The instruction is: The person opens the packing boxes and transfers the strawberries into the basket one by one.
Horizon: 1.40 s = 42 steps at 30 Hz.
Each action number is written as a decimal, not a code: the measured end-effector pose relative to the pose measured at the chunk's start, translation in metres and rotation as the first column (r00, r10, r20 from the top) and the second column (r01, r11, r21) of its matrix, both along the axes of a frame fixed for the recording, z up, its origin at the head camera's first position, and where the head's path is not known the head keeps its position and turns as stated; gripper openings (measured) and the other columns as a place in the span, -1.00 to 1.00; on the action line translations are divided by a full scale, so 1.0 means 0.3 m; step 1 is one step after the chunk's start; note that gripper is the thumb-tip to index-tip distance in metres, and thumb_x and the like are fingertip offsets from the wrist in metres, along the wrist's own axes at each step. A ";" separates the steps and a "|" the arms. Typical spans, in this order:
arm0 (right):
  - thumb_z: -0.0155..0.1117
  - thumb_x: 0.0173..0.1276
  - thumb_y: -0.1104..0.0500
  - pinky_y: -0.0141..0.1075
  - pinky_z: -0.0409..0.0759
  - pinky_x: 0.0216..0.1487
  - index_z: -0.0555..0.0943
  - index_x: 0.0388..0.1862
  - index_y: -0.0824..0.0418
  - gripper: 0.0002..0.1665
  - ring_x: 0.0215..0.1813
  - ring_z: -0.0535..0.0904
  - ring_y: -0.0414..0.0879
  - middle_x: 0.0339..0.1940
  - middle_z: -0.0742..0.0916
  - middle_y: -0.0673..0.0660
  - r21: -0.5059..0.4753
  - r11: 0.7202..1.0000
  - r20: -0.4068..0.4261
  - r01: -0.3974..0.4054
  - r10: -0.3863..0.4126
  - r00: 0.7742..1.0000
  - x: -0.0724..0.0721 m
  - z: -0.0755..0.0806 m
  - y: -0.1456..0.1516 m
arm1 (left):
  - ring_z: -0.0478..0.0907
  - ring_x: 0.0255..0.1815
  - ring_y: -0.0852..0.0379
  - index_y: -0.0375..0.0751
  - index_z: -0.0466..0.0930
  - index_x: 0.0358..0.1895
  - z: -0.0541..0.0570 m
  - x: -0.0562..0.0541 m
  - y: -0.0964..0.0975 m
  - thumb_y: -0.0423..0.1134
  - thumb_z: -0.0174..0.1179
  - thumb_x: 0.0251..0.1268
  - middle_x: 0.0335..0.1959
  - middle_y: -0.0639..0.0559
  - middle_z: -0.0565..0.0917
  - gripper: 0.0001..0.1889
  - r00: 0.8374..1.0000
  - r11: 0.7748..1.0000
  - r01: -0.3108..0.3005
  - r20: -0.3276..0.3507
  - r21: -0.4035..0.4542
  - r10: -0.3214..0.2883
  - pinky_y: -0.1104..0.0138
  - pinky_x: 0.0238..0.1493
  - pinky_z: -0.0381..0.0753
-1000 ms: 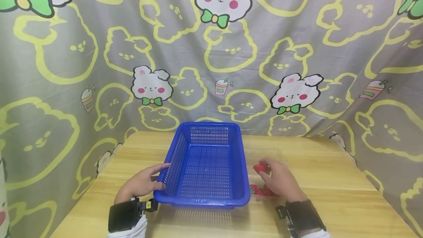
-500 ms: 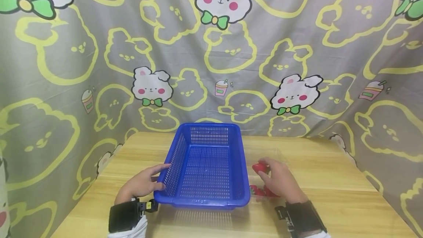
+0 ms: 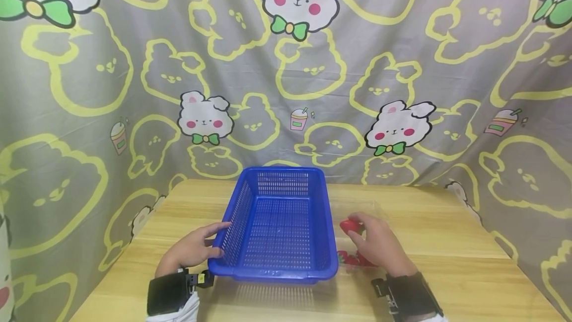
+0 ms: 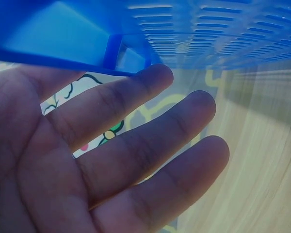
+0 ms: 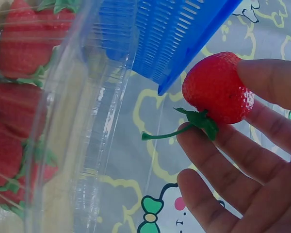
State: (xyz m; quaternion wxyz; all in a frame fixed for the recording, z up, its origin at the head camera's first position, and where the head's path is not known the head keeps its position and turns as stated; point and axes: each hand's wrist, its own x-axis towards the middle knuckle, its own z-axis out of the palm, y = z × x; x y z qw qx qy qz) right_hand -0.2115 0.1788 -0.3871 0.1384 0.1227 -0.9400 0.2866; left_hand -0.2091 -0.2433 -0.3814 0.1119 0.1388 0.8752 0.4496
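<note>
My left hand holds the left rim of a blue slotted plastic basket. Its thumb and index finger lie at the rim, while the other fingers stretch out below the rim in the left wrist view. To the right of the basket, my right hand pinches a red strawberry between thumb and fingers. A green leafy cap and a long stem hang from the fruit. Several more strawberries lie below that hand, inside a clear plastic box. The basket's inside shows no fruit.
A light wooden table carries the basket and the box. Behind it and at both sides hangs a grey curtain with cartoon rabbits. The clear box stands right beside the basket's right wall.
The strawberry in my right hand has shifted very slightly left, toward the basket. My left hand and the basket stay put.
</note>
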 end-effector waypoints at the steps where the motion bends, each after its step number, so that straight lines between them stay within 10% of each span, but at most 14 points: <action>1: 0.36 0.22 0.23 -0.13 0.54 -0.20 0.60 0.05 0.23 -0.61 -0.25 0.54 -0.08 -0.23 0.71 0.04 0.000 1.000 -0.002 0.000 0.000 1.000 0.000 0.001 -0.001 | 0.33 0.19 -0.59 -0.37 0.28 0.39 0.000 0.000 0.000 -0.47 0.27 0.11 0.37 -0.54 0.20 -0.30 1.000 1.000 -0.003 -0.001 -0.002 0.003 -0.15 -0.06 0.59; 42: 0.39 0.21 0.24 -0.13 0.59 -0.17 0.62 0.02 0.19 -0.63 -0.18 0.61 -0.11 -0.21 0.72 0.03 -0.023 0.999 -0.029 -0.034 0.033 0.999 0.034 0.037 -0.051 | 0.33 0.19 -0.59 -0.36 0.29 0.38 -0.003 0.000 0.004 -0.47 0.28 0.12 0.36 -0.54 0.22 -0.31 1.000 1.000 -0.014 -0.003 -0.018 0.014 -0.17 -0.08 0.59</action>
